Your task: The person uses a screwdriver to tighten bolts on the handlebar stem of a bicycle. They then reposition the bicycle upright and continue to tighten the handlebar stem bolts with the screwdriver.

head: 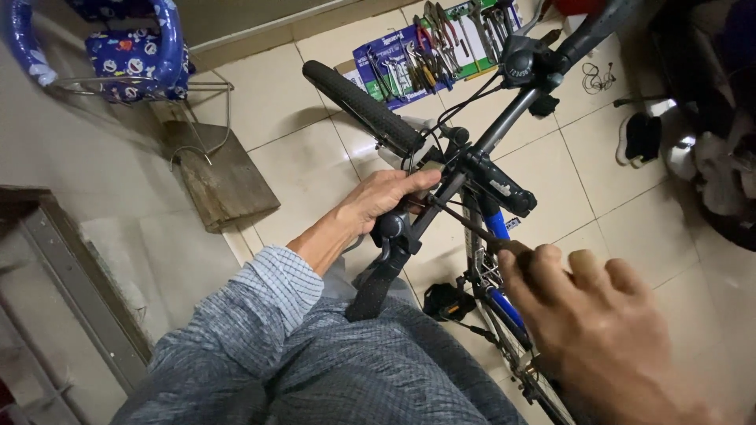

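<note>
head view: left hand [386, 201] at frame centre has its fingers clamped on the bicycle handlebar [441, 177]. right hand [598, 330], lower right, fingers together pinching a thin black tool [465, 220] against it. at top centre, a tool tray [429, 51] holds pliers and wrenches.

Bike repair workshop: a tool rack [441, 47] beside the bicycle [488, 181].

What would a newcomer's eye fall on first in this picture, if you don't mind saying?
Likely the bicycle handlebar across the centre, with the left hand gripping it by the brake lever. Next, the right hand, large at lower right, holding a thin tool toward the bar. Behind, a set of hand tools lies on the tiled floor.
</note>
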